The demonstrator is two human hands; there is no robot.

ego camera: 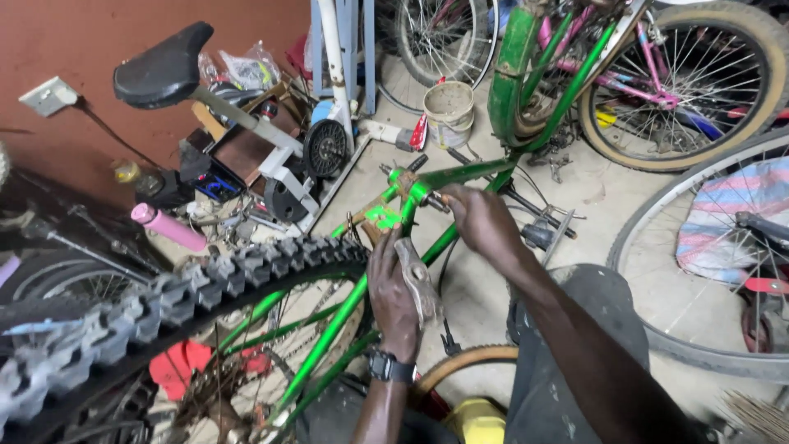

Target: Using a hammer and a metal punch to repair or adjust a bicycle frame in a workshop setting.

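At the lower left of the frame, one knobby black tyre [164, 300] is seen arching across a bicycle wheel. At the upper left, one black saddle [164, 53] is raised on its post, with one pink bottle [168, 228] lying below it. In the centre, one green bicycle frame [362, 288] is shown upside down. The left hand [393, 292], with a wristwatch worn at its wrist, is closed around a worn hammer [419, 279], held against a green frame tube. Just right of it, the right hand [481, 218] is pinched narrowly on a small part at the frame's junction. One white bucket [449, 111] stands at upper centre. Two more wheels are seen at the right edge.
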